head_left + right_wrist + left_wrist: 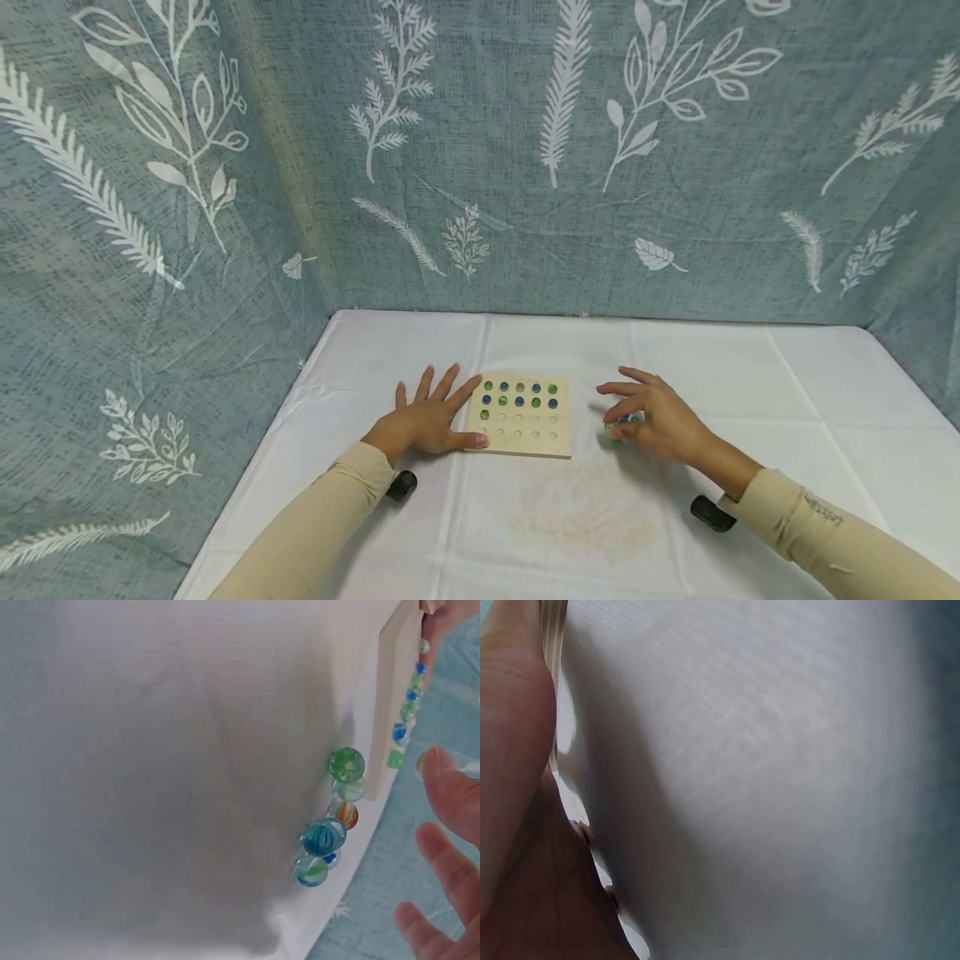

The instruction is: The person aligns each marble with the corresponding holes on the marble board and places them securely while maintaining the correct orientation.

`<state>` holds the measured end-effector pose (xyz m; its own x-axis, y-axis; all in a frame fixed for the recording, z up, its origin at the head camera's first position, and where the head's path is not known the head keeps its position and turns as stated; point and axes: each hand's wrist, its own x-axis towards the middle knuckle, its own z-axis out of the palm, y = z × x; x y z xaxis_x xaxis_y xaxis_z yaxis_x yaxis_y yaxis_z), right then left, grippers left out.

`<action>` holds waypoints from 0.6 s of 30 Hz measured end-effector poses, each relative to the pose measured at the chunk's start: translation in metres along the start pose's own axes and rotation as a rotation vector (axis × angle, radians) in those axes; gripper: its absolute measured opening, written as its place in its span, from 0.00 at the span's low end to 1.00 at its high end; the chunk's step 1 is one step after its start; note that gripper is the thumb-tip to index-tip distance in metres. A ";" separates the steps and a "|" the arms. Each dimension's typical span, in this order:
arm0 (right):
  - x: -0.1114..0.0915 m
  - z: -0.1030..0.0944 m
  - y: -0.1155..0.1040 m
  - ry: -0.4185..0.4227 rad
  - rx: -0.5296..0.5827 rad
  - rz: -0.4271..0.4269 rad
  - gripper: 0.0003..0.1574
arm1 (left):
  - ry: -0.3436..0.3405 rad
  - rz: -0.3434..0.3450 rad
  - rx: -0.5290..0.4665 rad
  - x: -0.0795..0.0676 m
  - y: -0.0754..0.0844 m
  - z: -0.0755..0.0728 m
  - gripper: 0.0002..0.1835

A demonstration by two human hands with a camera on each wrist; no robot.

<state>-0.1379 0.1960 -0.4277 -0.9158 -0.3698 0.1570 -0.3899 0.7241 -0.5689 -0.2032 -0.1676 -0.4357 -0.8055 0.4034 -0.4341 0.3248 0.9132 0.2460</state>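
Observation:
A pale wooden board (525, 446) with rows of round hollows lies on the white-covered table. Glass marbles fill its two far rows, and one green marble (483, 414) sits at the left of the third row. My left hand (426, 421) is spread along the board's left side, with the thumb over the near left corner and the index fingertip by the far left corner. To the right of the board, my right hand (660, 421) hovers by a small cluster of loose marbles (324, 837). Its thumb and fingers are apart, with nothing between them in the right wrist view.
The white tablecloth (570, 517) has fold creases and a faint reddish stain in front of the board. A blue-green curtain (510, 167) with white leaf prints hangs behind and at the sides. Black wrist devices (712, 513) sit under both wrists.

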 end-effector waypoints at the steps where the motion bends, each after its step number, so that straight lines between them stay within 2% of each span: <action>1: 0.000 0.000 0.000 -0.001 0.003 -0.003 0.08 | -0.001 -0.001 0.002 0.000 0.000 0.000 0.56; 10: 0.007 0.001 -0.006 -0.013 0.016 -0.003 0.07 | 0.022 0.002 -0.012 0.007 -0.007 0.009 0.59; 18: 0.015 0.005 -0.014 -0.021 0.046 0.023 0.07 | 0.011 -0.014 0.015 0.002 -0.002 0.002 0.55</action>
<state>-0.1459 0.1778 -0.4216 -0.9219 -0.3662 0.1270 -0.3638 0.7048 -0.6090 -0.2045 -0.1681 -0.4384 -0.8155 0.3901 -0.4276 0.3207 0.9195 0.2273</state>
